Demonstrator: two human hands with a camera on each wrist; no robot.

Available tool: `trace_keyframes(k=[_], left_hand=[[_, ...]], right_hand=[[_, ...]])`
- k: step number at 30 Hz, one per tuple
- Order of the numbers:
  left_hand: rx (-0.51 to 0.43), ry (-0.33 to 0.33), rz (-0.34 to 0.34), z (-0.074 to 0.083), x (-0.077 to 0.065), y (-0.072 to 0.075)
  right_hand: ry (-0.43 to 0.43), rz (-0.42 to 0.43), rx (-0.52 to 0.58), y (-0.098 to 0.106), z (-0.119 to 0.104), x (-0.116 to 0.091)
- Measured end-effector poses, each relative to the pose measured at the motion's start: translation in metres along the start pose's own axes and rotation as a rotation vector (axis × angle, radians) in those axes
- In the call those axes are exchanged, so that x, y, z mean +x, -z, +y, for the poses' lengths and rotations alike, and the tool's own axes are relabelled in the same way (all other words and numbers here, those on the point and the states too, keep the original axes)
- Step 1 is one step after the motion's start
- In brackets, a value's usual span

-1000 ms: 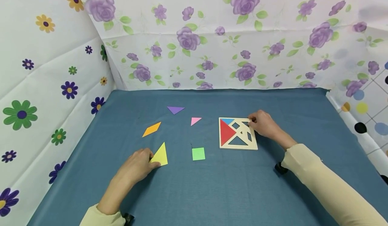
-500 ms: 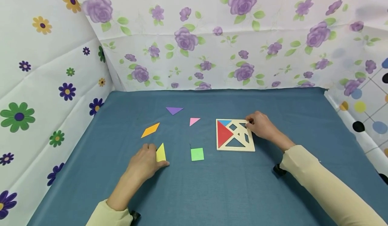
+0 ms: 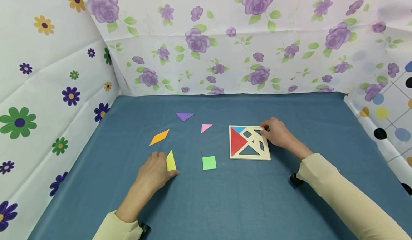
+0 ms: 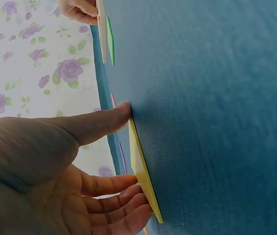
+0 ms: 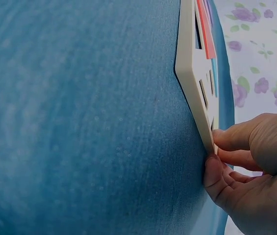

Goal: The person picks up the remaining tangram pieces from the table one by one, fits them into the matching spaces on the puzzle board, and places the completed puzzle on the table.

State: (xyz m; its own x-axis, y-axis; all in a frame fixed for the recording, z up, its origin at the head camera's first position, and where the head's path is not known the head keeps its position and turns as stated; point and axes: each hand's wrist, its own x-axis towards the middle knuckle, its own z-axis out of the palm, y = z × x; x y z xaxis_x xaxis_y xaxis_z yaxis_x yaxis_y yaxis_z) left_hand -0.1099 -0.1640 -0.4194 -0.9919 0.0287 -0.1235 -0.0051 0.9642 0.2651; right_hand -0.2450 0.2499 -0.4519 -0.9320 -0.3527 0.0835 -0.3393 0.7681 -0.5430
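My left hand (image 3: 155,172) holds a yellow tangram triangle (image 3: 171,162) by its edges; the hand hides part of it in the head view. In the left wrist view the thumb is at one end of this triangle (image 4: 140,169) and the fingertips are along its side, close to the cloth. At the right, my right hand (image 3: 277,132) pinches the far right corner of a wooden tangram board (image 3: 249,157). Red (image 3: 237,141) and blue (image 3: 238,129) pieces sit in the board, and its other cut-outs show the cloth beneath.
Loose on the blue cloth (image 3: 206,204) lie a green square (image 3: 209,163), a pink triangle (image 3: 206,128), a purple triangle (image 3: 185,116) and an orange parallelogram (image 3: 159,137). Floral sheets (image 3: 222,18) stand behind the table and at its left side.
My left hand has moved right and forward over the yellow triangle, covering more of it, with the thumb further along its near edge. My right hand keeps its grip on the board.
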Motion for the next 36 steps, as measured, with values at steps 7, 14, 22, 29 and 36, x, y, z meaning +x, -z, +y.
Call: trace_keyframes(k=[7, 14, 22, 29, 36], left_hand=[[-0.005, 0.010, 0.001, 0.002, 0.002, -0.002], [0.025, 0.031, -0.021, 0.008, 0.002, -0.002], [0.063, -0.010, 0.060, 0.014, -0.003, -0.008], [0.055, -0.105, -0.004, 0.012, -0.003, 0.001], [0.055, -0.261, -0.064, 0.002, 0.002, 0.010]], right_hand=[[-0.003, -0.004, 0.011, 0.000, -0.001, 0.000], [-0.018, 0.003, -0.003, 0.000, -0.001, -0.003], [-0.023, 0.012, -0.014, -0.001, 0.000, -0.004], [-0.058, 0.010, -0.003, -0.001, 0.000, -0.004], [-0.067, 0.013, 0.000, -0.001, 0.000, -0.004]])
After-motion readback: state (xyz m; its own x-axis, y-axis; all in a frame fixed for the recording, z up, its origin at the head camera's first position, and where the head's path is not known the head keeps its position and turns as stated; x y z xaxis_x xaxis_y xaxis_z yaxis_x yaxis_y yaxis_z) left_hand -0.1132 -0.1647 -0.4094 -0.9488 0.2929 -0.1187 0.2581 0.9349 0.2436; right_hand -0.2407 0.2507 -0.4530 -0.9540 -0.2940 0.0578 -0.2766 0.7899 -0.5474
